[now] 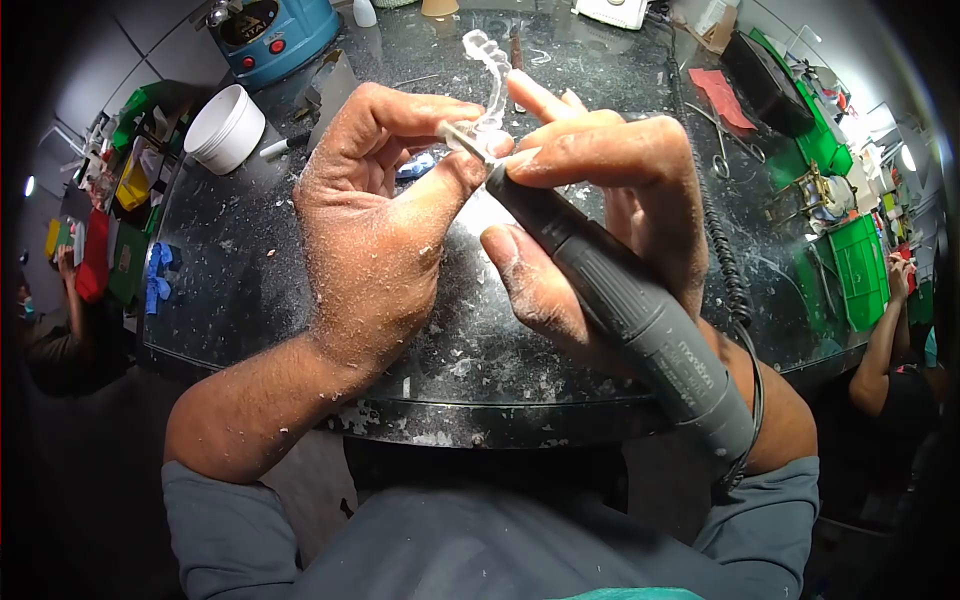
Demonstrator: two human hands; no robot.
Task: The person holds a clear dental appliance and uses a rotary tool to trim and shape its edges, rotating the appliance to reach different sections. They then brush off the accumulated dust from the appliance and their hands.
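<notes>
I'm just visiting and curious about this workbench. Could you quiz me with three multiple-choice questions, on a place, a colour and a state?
1. Where is the white tub?
A. left of the hands
B. in the right hand
C. on the floor

2. What colour is the machine at the far edge?
A. red
B. blue
C. yellow

3. How is the grey hand tool held?
A. lying loose
B. in the left hand
C. gripped by the right hand

Answers: 1 A, it stands on the dark table left of both hands. 2 B, its body is blue. 3 C, the right fingers wrap it, tip at the clear plastic piece.
</notes>
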